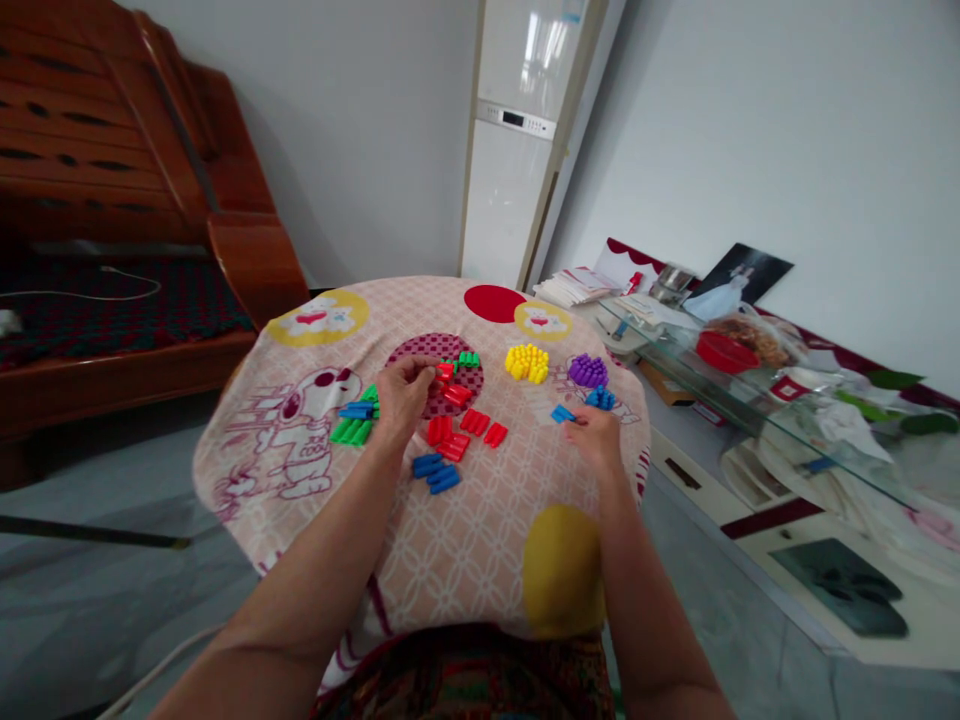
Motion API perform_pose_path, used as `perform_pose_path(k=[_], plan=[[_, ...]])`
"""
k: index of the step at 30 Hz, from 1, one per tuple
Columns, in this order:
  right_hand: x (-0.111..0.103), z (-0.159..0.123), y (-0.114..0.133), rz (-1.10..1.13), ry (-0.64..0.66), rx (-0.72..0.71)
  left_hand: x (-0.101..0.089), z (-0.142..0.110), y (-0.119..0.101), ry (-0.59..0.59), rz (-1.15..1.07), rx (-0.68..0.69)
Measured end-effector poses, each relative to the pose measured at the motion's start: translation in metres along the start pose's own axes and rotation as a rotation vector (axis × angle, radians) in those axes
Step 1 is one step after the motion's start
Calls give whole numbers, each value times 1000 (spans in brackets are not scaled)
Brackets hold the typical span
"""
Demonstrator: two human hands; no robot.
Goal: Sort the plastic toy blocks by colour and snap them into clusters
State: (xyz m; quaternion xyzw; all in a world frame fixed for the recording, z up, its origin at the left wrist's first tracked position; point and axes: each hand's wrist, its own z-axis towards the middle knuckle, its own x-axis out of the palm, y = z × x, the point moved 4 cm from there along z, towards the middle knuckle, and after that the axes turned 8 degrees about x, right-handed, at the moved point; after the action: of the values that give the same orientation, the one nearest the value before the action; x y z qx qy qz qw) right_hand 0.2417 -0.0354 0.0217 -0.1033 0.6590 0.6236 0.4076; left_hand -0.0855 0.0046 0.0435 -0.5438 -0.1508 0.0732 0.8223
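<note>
My left hand (405, 395) is closed in a pinch, with its fingertips on a small red ridged plastic piece (445, 371). More red pieces (453, 443) lie just in front of it. Beside its wrist are green pieces (351, 432) with a blue piece (355, 411) on top, and farther off a few more green pieces (469, 359). Between the thumb and finger of my right hand (596, 437) is a small blue plastic piece (562, 413). Close to that hand stand blue (601, 398), purple (588, 370) and yellow clusters (527, 363). Several blue pieces (436, 473) lie nearer me.
A patterned cloth covers the round table (465, 560). To the right stands a glass-topped cabinet (757, 420) with papers, a red bowl (726, 352) and bags. A wooden bench (255, 250) is at the left, and a white upright unit (510, 190) stands behind the table.
</note>
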Motion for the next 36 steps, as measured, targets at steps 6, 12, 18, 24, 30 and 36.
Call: perform_pose_path(k=[6,12,18,24,30,36], plan=[[-53,9,-51,192,-153,304,3,-1,3,34,3,4],[-48,16,-64,-29,-147,239,3,-1,0,24,5,-9],[-49,16,-65,-178,-249,140,4,-2,0,27,0,-19],[-61,27,-48,-341,-292,99,3,-2,1,25,17,-35],[-55,43,-44,-397,-258,103,2,-2,0,21,21,-22],[-52,53,-41,-319,-275,93,2,-2,2,23,32,-31]])
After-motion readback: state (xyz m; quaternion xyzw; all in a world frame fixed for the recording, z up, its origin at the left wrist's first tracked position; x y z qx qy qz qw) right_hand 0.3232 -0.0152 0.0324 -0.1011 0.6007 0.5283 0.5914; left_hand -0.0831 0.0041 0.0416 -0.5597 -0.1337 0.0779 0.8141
